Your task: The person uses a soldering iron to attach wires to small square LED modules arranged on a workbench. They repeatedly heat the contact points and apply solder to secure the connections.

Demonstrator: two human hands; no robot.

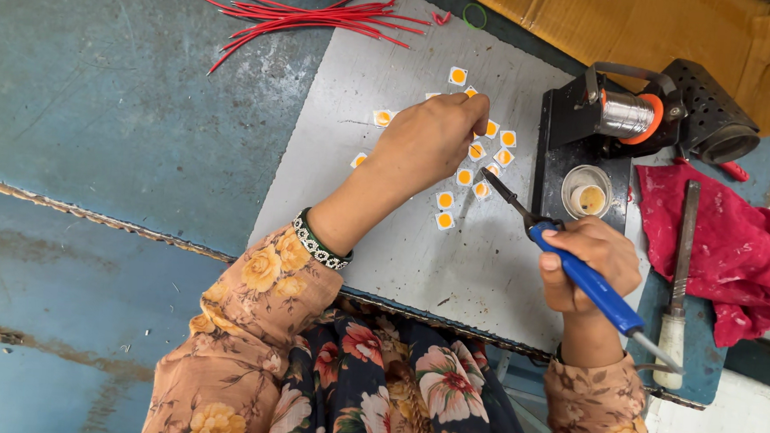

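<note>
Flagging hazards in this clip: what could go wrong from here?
The blue-handled soldering iron in the right hand has its tip close to the left hand fingers pressing the small white squares with orange centres; a slip might burn them. The crumpled red cloth lies beside the iron's stand.

From my right hand (589,262) runs the blue-handled soldering iron (575,270); near its tip, under my left hand (428,140), I see white squares with orange dots (444,220) on a grey board (410,68). Beyond my right hand lies a crimson rag (735,244); past my left hand, red wires (316,18) on the teal table (101,96)
</note>
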